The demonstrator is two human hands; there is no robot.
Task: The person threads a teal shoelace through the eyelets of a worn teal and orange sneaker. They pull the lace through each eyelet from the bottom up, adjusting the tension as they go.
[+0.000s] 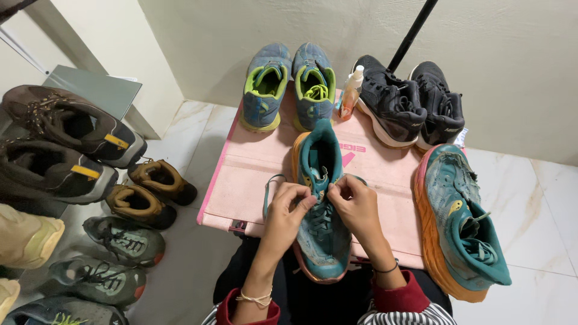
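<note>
A teal running shoe [319, 235] with an orange sole lies on a pink board [253, 168], heel away from me. My left hand [286, 210] pinches its teal lace [271, 183], which loops out to the left. My right hand [355, 201] grips the lace on the other side, by the top eyelets. Both hands meet over the tongue. The matching teal shoe [460, 222] lies on its side at the right edge of the board.
A blue and green pair of shoes [289, 84], a small spray bottle [351, 91] and a black pair [409, 102] line the board's far edge by the wall. Several brown, grey and tan shoes [90, 180] crowd the floor at left. A black pole [412, 36] leans on the wall.
</note>
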